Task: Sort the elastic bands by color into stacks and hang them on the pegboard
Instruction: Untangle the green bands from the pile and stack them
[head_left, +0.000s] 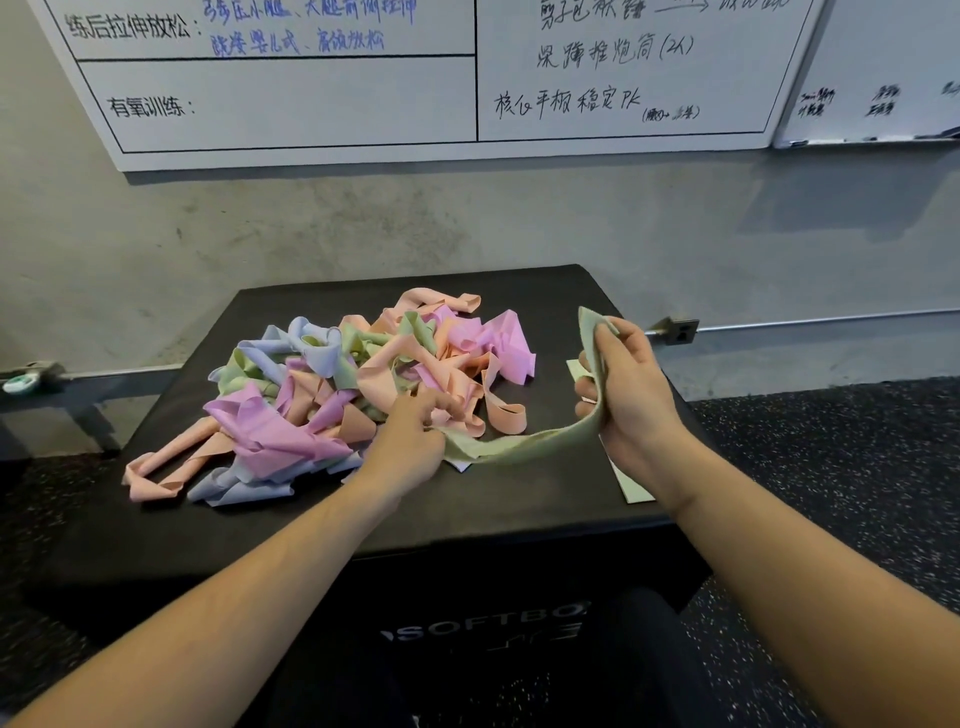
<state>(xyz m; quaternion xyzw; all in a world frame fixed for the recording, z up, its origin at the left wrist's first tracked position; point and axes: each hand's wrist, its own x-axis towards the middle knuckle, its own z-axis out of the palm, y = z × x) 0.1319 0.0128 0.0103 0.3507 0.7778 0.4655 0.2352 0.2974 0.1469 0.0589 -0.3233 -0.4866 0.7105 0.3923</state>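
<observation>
A green elastic band (524, 444) stretches between both hands, its long axis running left to right across the front of the black padded box (467, 509) that serves as the bench, then bending upward at the right. The right hand (631, 387) has its fingers curled round the band's raised end; the left hand (415, 434) pinches the low end beside the pile of bands (337, 379). The pile mixes pink, peach, green and lavender bands, too tangled to count. A whiteboard (291, 104) hangs on the wall behind
</observation>
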